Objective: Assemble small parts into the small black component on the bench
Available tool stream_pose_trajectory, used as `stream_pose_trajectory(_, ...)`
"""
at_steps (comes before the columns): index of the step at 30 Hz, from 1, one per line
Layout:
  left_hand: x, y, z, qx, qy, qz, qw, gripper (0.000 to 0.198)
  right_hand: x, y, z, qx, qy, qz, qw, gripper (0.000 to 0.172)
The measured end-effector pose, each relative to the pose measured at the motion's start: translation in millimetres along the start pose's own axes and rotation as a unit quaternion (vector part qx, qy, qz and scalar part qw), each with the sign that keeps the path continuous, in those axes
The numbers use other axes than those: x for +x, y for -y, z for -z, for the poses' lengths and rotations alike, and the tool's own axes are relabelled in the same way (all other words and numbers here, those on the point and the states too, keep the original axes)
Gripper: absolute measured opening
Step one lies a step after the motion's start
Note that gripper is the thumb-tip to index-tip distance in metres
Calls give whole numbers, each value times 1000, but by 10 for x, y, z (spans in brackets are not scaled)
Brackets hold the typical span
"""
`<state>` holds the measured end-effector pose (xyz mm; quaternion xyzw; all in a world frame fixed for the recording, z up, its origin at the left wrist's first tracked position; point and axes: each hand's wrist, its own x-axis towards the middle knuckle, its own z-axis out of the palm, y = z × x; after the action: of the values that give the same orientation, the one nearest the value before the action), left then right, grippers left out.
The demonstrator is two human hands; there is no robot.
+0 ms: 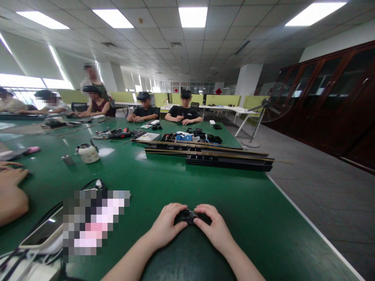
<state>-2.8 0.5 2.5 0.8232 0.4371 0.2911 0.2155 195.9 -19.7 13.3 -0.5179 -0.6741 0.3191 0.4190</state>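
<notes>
Between my two hands is a small black plastic-looking part (190, 217), just above or on the green tabletop; I cannot tell which. Its exact kind is too small to make out. My left hand (168, 224) grips its left end, with the thumb at the near side and the fingers at the far side. On the other end, my right hand (213, 225) pinches it the same way. Fingers cover both ends, so only the middle shows.
Long black rails with thin brass-coloured rods (228, 160) lie across the green table (164, 179). To the left are a phone (43, 230), cables, a cream-coloured pot (88, 153) and a small metal cylinder (68, 160). A co-worker's hand (13, 175) rests at far left. Several people sit beyond.
</notes>
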Motion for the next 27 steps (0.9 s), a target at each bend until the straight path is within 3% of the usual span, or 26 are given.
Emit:
stream_pose_trajectory(16, -1, 5, -19, 3, -1, -3, 1000, 40, -36, 114, -4, -127, 66, 17, 990, 18)
stream_pose_trajectory(27, -3, 12, -24, 0, -6, -3, 1000, 40, -56, 76, -13, -106, 44, -6, 993, 41)
